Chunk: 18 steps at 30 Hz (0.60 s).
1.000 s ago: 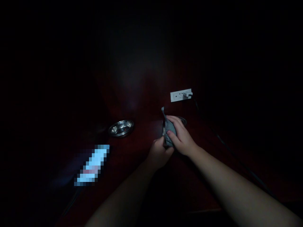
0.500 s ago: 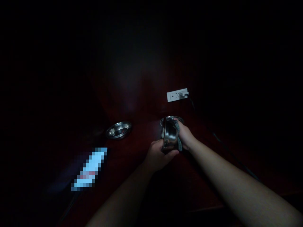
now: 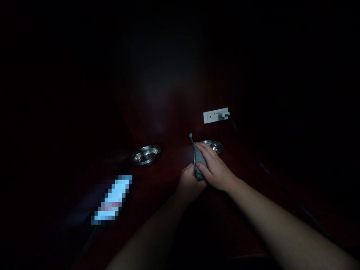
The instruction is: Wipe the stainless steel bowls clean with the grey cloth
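A grey patterned cloth (image 3: 200, 161) lies draped between my hands, its upper corner sticking up. My right hand (image 3: 215, 165) is closed over the cloth, thumb and fingers pressing it from the right. Below and to the left, my left hand (image 3: 189, 183) grips the steel bowl seen a moment earlier; the bowl itself is now hidden behind the cloth and fingers. Just beyond my right hand, a shiny steel dish (image 3: 216, 146) rests on the dark red table, partly covered by the fingers. Another steel dish (image 3: 146, 155) sits apart to the left.
On the left of the table (image 3: 157, 195) lies a lit screen (image 3: 112, 200), blurred out. A white wall socket (image 3: 216, 115) with a plug stands behind the right dish. A thin cable (image 3: 281, 191) runs along the right. The surroundings are very dark.
The bowl has turned in my hands and gone out of sight behind the cloth. My right hand has come round to the near side with the cloth. The view has shifted slightly.
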Each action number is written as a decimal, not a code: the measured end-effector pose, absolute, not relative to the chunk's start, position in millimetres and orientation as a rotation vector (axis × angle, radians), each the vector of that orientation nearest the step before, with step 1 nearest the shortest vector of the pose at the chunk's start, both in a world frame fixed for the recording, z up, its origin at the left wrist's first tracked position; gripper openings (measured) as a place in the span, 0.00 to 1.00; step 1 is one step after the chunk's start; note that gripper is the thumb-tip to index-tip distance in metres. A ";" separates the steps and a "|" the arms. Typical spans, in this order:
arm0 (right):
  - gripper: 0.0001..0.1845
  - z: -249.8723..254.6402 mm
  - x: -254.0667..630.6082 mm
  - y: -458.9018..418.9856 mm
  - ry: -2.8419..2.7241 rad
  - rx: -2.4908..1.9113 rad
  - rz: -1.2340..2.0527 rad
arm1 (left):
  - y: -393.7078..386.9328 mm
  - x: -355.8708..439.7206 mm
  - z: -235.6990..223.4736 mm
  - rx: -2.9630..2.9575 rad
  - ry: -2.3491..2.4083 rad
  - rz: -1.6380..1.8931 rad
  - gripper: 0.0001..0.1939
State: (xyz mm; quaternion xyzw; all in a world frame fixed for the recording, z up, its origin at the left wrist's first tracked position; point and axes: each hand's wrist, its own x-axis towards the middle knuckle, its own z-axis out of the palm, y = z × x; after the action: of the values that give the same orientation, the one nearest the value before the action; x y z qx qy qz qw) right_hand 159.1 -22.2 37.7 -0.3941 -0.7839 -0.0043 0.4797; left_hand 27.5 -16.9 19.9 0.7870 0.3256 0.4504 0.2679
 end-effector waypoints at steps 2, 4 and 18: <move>0.28 36.3 158.7 -20.6 -1.886 -0.950 0.020 | -18.2 28.9 20.8 2.141 0.895 1.224 0.07; 0.26 34.5 159.1 -17.1 -1.817 -0.916 0.084 | -19.9 29.7 21.5 2.163 0.886 1.219 0.05; 0.18 28.6 159.1 3.7 -0.796 -1.008 1.095 | -29.8 26.2 23.2 2.335 0.697 1.174 0.07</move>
State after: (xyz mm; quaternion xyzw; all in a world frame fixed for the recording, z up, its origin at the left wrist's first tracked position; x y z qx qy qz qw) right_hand 159.1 3.7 28.6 -0.4462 -0.3526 0.4849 0.6644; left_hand 26.2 -29.8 23.2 0.8428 0.2516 0.4236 0.2168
